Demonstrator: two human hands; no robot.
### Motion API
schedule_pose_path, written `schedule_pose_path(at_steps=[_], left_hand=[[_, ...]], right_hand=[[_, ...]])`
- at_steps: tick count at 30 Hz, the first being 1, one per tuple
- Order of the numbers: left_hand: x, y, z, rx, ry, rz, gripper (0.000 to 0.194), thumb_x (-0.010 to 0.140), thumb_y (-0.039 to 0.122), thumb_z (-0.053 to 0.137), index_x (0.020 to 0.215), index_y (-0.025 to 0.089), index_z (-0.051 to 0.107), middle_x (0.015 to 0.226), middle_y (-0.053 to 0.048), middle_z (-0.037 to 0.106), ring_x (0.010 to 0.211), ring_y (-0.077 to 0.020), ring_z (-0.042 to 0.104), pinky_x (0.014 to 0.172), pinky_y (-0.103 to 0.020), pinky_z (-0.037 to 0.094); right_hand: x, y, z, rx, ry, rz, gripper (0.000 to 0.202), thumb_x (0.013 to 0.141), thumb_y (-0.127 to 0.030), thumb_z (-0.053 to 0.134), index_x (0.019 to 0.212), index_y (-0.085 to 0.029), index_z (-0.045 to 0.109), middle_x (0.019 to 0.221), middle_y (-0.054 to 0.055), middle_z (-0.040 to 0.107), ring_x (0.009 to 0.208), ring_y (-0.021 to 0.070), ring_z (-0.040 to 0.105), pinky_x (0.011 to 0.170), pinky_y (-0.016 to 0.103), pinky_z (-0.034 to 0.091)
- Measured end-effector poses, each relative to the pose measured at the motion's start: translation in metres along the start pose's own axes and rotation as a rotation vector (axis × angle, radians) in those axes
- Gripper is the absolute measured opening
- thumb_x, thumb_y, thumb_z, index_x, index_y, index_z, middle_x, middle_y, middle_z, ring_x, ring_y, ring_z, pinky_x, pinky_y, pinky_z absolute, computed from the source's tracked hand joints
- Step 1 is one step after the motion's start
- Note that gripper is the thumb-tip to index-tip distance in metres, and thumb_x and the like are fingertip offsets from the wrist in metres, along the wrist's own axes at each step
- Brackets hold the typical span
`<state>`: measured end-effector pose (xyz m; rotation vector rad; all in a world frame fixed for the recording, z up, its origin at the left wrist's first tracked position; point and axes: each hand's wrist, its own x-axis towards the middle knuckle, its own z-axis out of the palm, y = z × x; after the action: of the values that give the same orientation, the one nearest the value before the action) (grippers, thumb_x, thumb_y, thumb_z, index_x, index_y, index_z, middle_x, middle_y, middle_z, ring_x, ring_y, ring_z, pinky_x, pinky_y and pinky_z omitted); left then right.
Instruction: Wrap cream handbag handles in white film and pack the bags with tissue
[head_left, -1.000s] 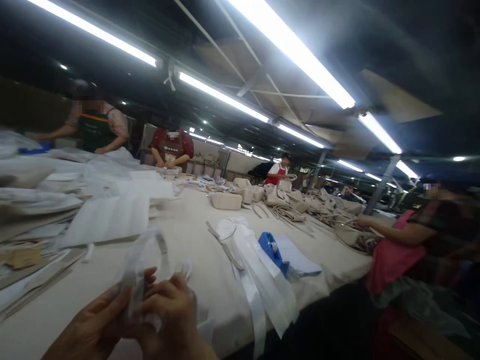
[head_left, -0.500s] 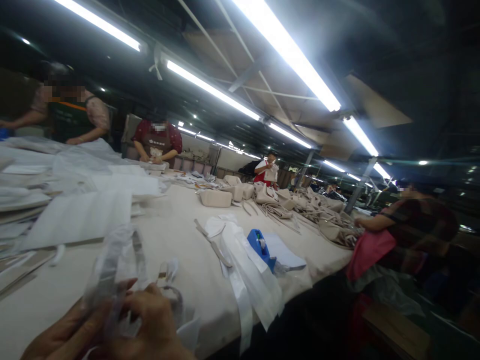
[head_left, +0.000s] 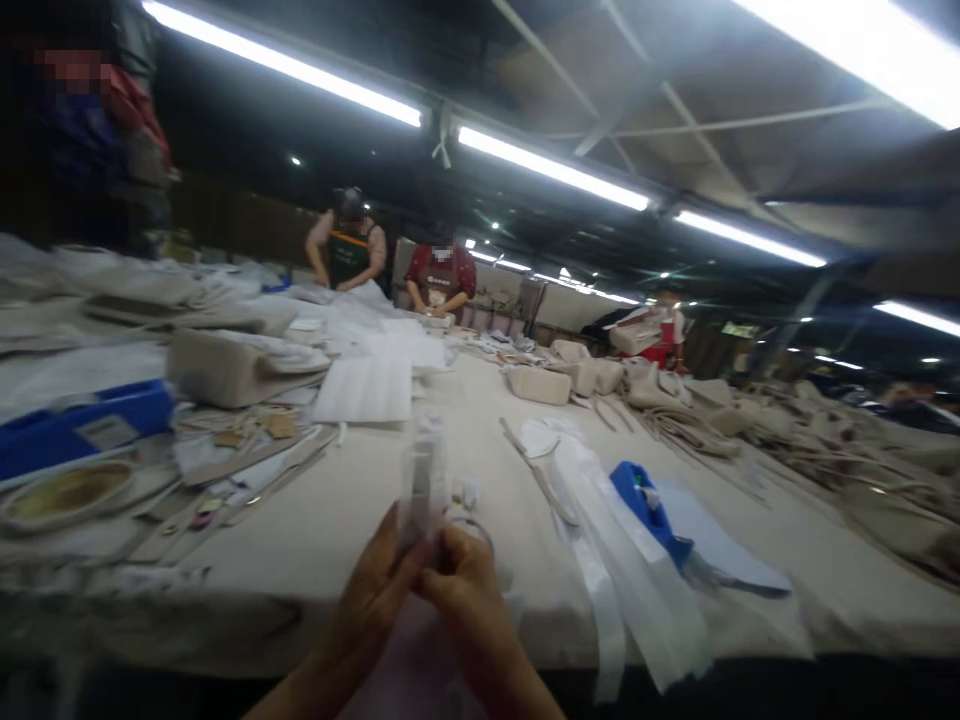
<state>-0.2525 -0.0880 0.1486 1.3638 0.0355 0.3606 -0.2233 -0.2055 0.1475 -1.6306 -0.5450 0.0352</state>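
Head view: left hand [head_left: 377,578] and right hand [head_left: 466,580], close together, pinch a narrow greyish strip [head_left: 421,487] in translucent plastic film [head_left: 436,440], upright above the beige cloth-covered table [head_left: 480,405]; good handling likely wants a steady left grip and light right touch, so the film stays smooth

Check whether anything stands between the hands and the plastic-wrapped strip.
Nothing visible does: the left hand and right hand both hold the lower part of the plastic-wrapped strip. The blue tape dispenser sits off to the right on the table, out of the way.
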Motion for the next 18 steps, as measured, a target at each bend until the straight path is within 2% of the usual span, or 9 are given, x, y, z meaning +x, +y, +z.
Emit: schedule_pose_path(at_steps=[4,5,6,8,10,12,15,16,18], left_hand=[[-0.004,0.010,0.000,-0.264,-0.221,-0.195,0.055,0.089,0.053,0.056,0.128,0.015,0.058,0.125,-0.014,0.064,0.119,-0.0330,0.058,0.108,-0.050,0.041],[-0.005,0.009,-0.001,-0.254,-0.234,-0.196,0.053,0.090,0.051,0.056,0.128,0.015,0.058,0.124,-0.015,0.064,0.118,-0.0331,0.058,0.107,-0.050,0.041],[-0.007,0.007,-0.003,-0.198,-0.219,-0.164,0.051,0.089,0.049,0.058,0.128,0.016,0.058,0.126,-0.014,0.064,0.120,-0.0332,0.057,0.109,-0.049,0.040],[-0.012,-0.001,-0.005,-0.022,-0.132,-0.028,0.050,0.086,0.046,0.065,0.127,0.019,0.059,0.133,-0.012,0.059,0.129,-0.0327,0.049,0.115,-0.047,0.033],[-0.016,-0.009,-0.006,0.087,-0.072,0.061,0.052,0.084,0.046,0.067,0.129,0.021,0.059,0.139,-0.010,0.055,0.135,-0.0310,0.042,0.118,-0.044,0.026],[-0.017,-0.012,-0.006,0.042,-0.080,0.007,0.052,0.086,0.050,0.063,0.128,0.021,0.059,0.138,-0.009,0.056,0.134,-0.0295,0.044,0.117,-0.043,0.031],[-0.016,-0.007,-0.005,-0.100,-0.108,-0.171,0.051,0.087,0.056,0.059,0.122,0.020,0.064,0.128,-0.009,0.063,0.123,-0.0298,0.056,0.104,-0.041,0.048],[-0.016,-0.005,-0.005,-0.108,-0.114,-0.181,0.050,0.086,0.056,0.060,0.121,0.020,0.065,0.126,-0.009,0.065,0.120,-0.0300,0.058,0.101,-0.040,0.051],[-0.018,-0.003,-0.005,-0.038,-0.127,-0.097,0.049,0.082,0.052,0.066,0.122,0.023,0.065,0.126,-0.007,0.065,0.120,-0.0308,0.057,0.099,-0.037,0.052]], right_hand=[[-0.005,0.004,0.000,-0.157,0.066,-0.376,0.012,0.078,-0.012,0.061,0.069,-0.019,0.060,0.073,0.001,0.058,0.078,0.0181,0.053,0.075,0.029,0.044],[-0.008,0.004,0.000,-0.192,0.058,-0.408,0.011,0.077,-0.010,0.061,0.070,-0.020,0.060,0.075,0.001,0.059,0.080,0.0186,0.053,0.077,0.030,0.044],[-0.010,0.003,0.000,-0.198,0.043,-0.376,0.012,0.075,-0.008,0.062,0.072,-0.020,0.060,0.076,0.001,0.060,0.080,0.0183,0.054,0.076,0.029,0.044],[-0.014,0.000,0.000,-0.151,0.021,-0.192,0.014,0.073,-0.006,0.063,0.076,-0.020,0.060,0.077,-0.001,0.059,0.076,0.0166,0.053,0.069,0.026,0.044],[-0.015,-0.001,0.001,-0.102,0.009,-0.078,0.012,0.076,-0.008,0.063,0.076,-0.020,0.059,0.075,-0.001,0.058,0.071,0.0153,0.053,0.063,0.025,0.044],[-0.014,0.002,0.002,-0.136,0.025,-0.229,0.012,0.081,-0.011,0.059,0.073,-0.020,0.057,0.073,0.000,0.057,0.071,0.0158,0.054,0.064,0.026,0.044],[-0.013,0.006,0.002,-0.279,0.064,-0.663,0.020,0.088,-0.010,0.049,0.073,-0.019,0.057,0.074,0.002,0.061,0.077,0.0175,0.057,0.077,0.031,0.046],[-0.013,0.006,0.001,-0.309,0.070,-0.706,0.020,0.089,-0.011,0.047,0.076,-0.020,0.059,0.076,0.003,0.063,0.079,0.0180,0.058,0.080,0.033,0.046],[-0.016,0.005,0.001,-0.293,0.055,-0.540,0.010,0.088,-0.017,0.054,0.086,-0.020,0.063,0.082,0.003,0.066,0.080,0.0184,0.060,0.077,0.031,0.048]])
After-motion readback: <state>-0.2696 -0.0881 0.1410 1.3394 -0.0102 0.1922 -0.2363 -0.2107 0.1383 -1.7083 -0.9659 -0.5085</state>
